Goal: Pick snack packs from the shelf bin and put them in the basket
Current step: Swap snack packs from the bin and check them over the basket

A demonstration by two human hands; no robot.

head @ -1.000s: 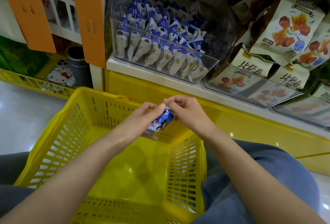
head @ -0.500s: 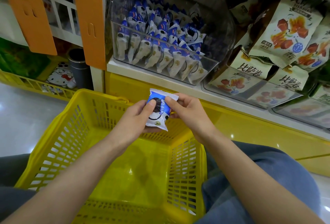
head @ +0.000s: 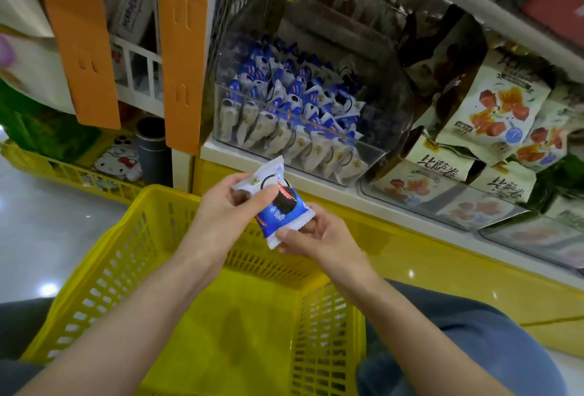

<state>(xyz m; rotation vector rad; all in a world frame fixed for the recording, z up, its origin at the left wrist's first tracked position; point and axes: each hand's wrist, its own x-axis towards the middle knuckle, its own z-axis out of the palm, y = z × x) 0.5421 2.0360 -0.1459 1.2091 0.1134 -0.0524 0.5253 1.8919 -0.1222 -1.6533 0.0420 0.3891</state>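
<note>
Head view: one snack pack [head: 278, 203] pinched between left hand [head: 227, 206] and right hand [head: 316, 234], fingers closed on its ends, above one yellow basket [head: 132, 256]; shelf bin [head: 294, 117] packs uncountable.

Cream bags [head: 439, 164] in the right-hand bin are showing the large characters 比萨卷, and another bag [head: 505, 186] beside them is showing the same. The held pack [head: 278, 203] is carrying white characters on its blue half, too blurred to read, and the box [head: 131, 10] at upper left is bearing unreadable print.
</note>
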